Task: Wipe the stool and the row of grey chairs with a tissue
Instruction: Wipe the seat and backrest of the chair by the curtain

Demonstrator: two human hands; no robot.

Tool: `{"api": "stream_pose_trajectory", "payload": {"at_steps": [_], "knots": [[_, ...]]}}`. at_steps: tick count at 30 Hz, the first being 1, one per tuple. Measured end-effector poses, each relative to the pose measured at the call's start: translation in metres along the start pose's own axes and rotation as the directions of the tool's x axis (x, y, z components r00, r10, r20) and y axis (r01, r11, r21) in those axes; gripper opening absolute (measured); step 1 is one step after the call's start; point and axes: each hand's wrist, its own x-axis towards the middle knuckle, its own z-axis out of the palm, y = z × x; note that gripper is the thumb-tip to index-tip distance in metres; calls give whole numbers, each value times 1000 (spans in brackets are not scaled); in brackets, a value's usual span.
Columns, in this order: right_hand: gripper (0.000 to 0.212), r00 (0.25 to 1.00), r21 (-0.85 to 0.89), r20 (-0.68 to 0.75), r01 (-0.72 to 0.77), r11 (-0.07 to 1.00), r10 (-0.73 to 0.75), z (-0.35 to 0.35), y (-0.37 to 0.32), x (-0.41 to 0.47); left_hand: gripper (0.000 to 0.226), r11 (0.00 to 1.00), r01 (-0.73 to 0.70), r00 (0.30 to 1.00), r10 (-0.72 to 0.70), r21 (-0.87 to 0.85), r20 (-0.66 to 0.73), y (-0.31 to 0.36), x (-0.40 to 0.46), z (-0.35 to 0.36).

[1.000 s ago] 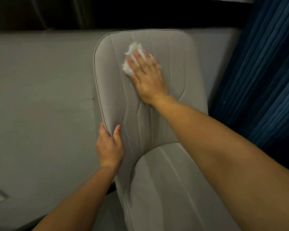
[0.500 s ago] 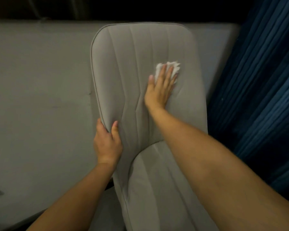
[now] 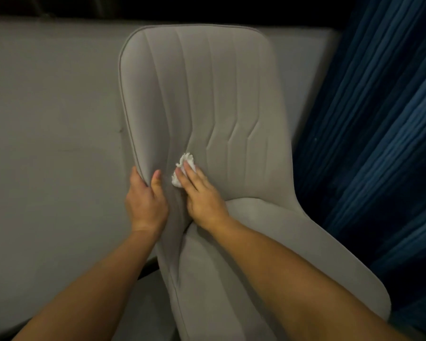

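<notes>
1. Here, grey upholstered chair (image 3: 207, 99) fills centre frame, backrest with stitched vertical channels, seat running toward lower right.
2. Left hand (image 3: 145, 200) grips the backrest's left edge low down: thumb on the front face, the other fingers wrapped behind the piping, mostly hidden.
3. Right hand (image 3: 204, 195) lies flat on the lower backrest, fingers fairly straight, pressing a crumpled white tissue (image 3: 183, 172) against the fabric; tissue bulges out past the fingertips.
4. Tissue sits just above the seat-back junction, near the left thumb, not touching it.
5. Grey wall (image 3: 47, 119) behind left; dark blue pleated curtain (image 3: 379, 131) right of chair.
6. Stool out of frame.
</notes>
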Motion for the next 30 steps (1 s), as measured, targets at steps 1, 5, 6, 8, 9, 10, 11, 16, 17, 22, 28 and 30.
{"api": "stream_pose_trajectory", "payload": {"at_steps": [1,5,6,8,9,10,11,16,17,22,28,30], "knots": [[64,997,-117,66,56,992,-48,-6,12,-1,53,1000,8,1000,-8,6,0,0,0,0],[70,963,-502,265,185,845,-53,-29,60,2,53,1000,21,1000,-21,22,1,1,0,0],[70,966,-547,259,142,825,5,-35,72,0,53,999,24,1000,-24,27,1,1,0,0],[71,967,-620,214,27,784,136,-48,100,-6,52,999,30,1000,-30,31,-3,1,1,0],[73,964,-645,193,-18,764,185,-56,113,-10,52,999,31,1000,-31,30,-5,1,1,1],[75,960,-658,178,-45,752,214,-64,124,-13,51,999,29,1000,-28,28,-9,1,1,1],[79,959,-664,173,-55,746,224,-70,131,-14,51,999,24,1000,-23,24,-14,1,1,1],[82,966,-445,74,-191,875,248,-65,113,-7,50,999,15,999,-14,38,-30,2,0,2],[83,962,-301,-13,-263,917,272,-58,100,-4,50,999,20,999,-19,39,-30,3,-1,2],[72,587,519,-345,-531,670,732,-30,22,49,50,1000,19,1000,-18,21,-26,3,-1,1],[77,789,385,-362,-358,850,496,2,-35,72,52,999,6,1000,-5,40,-27,3,-2,2],[80,872,282,-298,-308,908,389,8,-30,54,51,999,-4,1000,5,38,-26,3,-2,1]]}}
